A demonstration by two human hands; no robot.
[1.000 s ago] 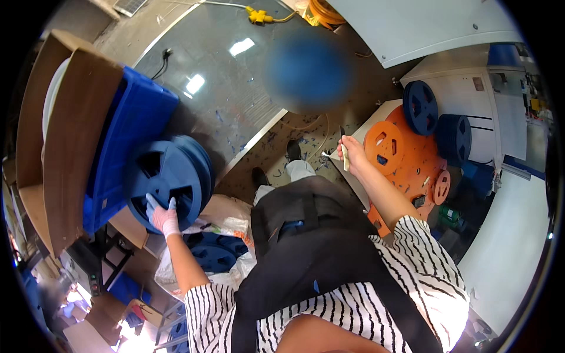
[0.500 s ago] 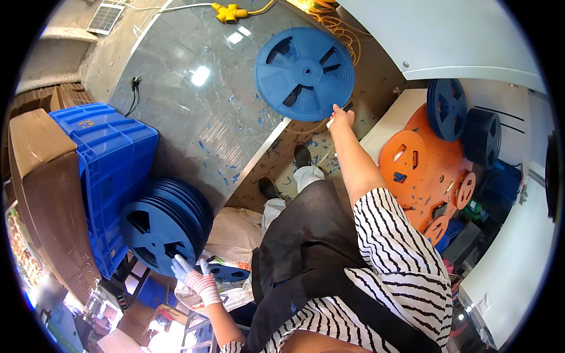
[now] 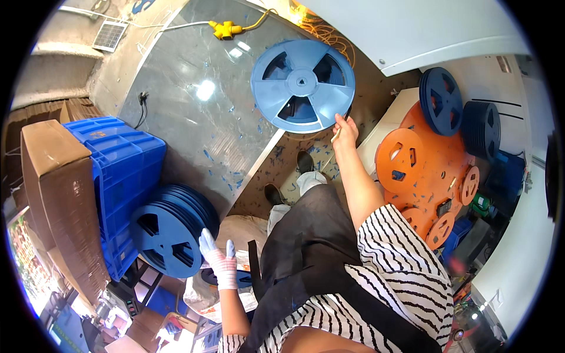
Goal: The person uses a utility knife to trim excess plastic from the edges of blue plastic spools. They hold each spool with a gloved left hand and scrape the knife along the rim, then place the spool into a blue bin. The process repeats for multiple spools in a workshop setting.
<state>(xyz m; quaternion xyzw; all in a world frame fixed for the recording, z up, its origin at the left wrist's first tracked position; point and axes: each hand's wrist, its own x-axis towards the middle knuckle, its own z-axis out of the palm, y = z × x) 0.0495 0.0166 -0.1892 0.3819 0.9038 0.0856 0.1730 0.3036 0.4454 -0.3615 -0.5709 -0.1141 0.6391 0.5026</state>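
Note:
A blue plastic reel with cut-out windows lies at the corner of the grey table; more blue shows through its windows. My right hand is closed at the reel's near right rim, with a thin, pale, stick-like thing between the fingers; its exact kind is unclear. My left hand, in a white glove with pink bands at the wrist, is raised, fingers apart and holding nothing. Just left of it, a row of blue reels stands on edge against a blue crate.
A brown carton leans by the crate. A yellow power splitter and cable sit at the table's far edge. To the right are an orange board with orange discs and more dark blue reels. Blue scraps litter table and floor.
My left hand has lifted away from the standing reels and moved right, fingers now pointing up. My right hand stays at the table reel's rim. The whole view has shifted slightly.

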